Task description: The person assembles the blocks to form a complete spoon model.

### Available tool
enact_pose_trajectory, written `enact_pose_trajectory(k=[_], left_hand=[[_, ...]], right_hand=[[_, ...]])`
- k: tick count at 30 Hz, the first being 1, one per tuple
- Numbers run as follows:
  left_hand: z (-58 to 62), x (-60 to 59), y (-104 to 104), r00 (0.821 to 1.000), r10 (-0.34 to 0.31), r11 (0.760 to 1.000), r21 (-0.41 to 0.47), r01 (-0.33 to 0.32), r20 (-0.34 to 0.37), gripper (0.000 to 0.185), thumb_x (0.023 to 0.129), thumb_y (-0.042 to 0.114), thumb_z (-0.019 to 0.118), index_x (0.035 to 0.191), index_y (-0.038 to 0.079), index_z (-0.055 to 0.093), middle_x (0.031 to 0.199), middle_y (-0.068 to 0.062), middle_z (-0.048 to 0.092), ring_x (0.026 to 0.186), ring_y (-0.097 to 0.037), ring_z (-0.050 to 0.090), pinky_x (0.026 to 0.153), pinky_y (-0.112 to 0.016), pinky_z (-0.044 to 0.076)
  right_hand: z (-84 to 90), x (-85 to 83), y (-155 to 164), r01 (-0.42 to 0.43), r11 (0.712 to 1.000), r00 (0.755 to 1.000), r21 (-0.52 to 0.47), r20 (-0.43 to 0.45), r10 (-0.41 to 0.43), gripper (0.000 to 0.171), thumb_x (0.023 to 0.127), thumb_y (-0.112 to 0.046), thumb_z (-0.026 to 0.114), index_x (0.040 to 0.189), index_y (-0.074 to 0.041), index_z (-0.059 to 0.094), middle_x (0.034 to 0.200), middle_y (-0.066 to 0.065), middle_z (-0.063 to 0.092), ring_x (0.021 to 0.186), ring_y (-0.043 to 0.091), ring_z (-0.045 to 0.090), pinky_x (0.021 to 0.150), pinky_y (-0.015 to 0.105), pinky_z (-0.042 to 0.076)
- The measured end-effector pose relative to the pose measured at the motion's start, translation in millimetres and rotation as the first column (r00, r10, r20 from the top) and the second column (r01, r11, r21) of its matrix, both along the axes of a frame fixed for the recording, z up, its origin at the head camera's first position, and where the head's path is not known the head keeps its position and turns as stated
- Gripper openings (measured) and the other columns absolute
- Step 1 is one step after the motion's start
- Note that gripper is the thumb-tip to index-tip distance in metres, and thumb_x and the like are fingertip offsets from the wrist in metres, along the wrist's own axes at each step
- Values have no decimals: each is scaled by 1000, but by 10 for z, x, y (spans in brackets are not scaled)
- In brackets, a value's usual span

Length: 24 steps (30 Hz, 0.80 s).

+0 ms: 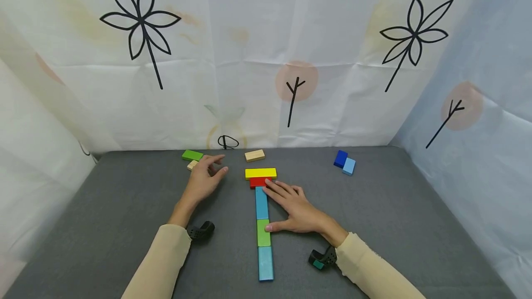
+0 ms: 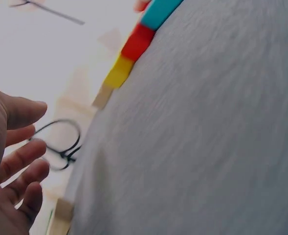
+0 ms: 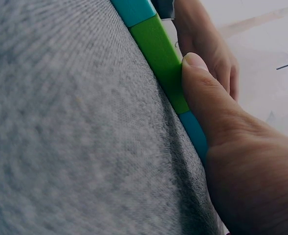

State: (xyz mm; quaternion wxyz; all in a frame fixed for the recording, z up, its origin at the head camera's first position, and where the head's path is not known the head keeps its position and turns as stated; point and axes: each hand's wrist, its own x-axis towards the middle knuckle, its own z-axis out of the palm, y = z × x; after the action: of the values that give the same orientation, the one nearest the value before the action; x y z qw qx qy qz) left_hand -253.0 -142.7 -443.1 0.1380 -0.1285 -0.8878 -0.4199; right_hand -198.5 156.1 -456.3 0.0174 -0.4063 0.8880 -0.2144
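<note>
- Directly left of the right grip lies the middle green block, its thumb touching it; that hand is spread, pinching nothing.
- The row's long axis runs away from the person: a near light blue block closer to the body than the thumb, a far light blue block beside the fingertips.
- Ahead of that, a red block at the fingertips and a yellow block lie crosswise.
- The right grip is nearer the row; the left grip hangs to its left, fingers loosely bent and holding nothing, near a small wooden block and an outer green block; contact there cannot be told.
- Ahead, between both grips, lies a wooden bar; well right of them, a dark blue block and small light blue block share the counter.
- No brand, label or writing is readable.
</note>
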Motion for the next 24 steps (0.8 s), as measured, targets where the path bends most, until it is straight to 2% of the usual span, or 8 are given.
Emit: enact_pose_trajectory(k=[3,5,12,15,17,24], left_hand=[[26,-13,-133,994,88,996,-8,-89,-71,41,87,23,68,123,7,61,105,-12,59,85,-26,53,71,-42,42],[33,-10,-220,985,145,989,0,-146,-94,41,85,23,70,122,7,62,104,-14,59,87,-28,51,73,-43,40],[-30,58,-415,945,324,946,40,-322,-39,52,82,28,73,125,5,59,118,-21,47,106,-37,40,89,-56,29],[-75,69,-457,934,358,933,44,-357,-20,57,80,30,74,127,4,57,121,-22,44,113,-40,36,95,-61,21],[-100,70,-476,928,372,928,37,-372,3,61,79,31,75,129,4,55,122,-23,42,116,-41,34,97,-61,20],[-138,75,-500,913,391,920,-58,-386,119,80,73,43,78,133,1,47,124,-25,41,119,-42,31,97,-58,26]], right_hand=[[7,-10,2,-3,1000,1000,5,2,3,93,81,-66,55,151,-18,18,157,2,9,141,27,13,101,54,15],[6,-13,1,-4,1000,1000,5,2,4,93,81,-66,55,151,-18,18,157,2,10,141,27,12,100,54,15],[-7,-11,-4,-3,1000,1000,10,10,3,93,81,-66,56,151,-18,18,157,3,10,141,28,13,100,55,16],[-1,-2,-2,-5,1000,1000,6,16,5,93,81,-66,55,151,-17,19,157,3,10,141,28,13,100,56,16],[-1,-1,-2,-4,1000,1000,7,15,4,92,81,-65,56,151,-17,19,157,3,10,141,28,13,99,56,16],[15,16,9,0,1000,1000,7,14,0,93,82,-65,55,152,-17,18,157,2,9,142,26,11,101,55,15]])
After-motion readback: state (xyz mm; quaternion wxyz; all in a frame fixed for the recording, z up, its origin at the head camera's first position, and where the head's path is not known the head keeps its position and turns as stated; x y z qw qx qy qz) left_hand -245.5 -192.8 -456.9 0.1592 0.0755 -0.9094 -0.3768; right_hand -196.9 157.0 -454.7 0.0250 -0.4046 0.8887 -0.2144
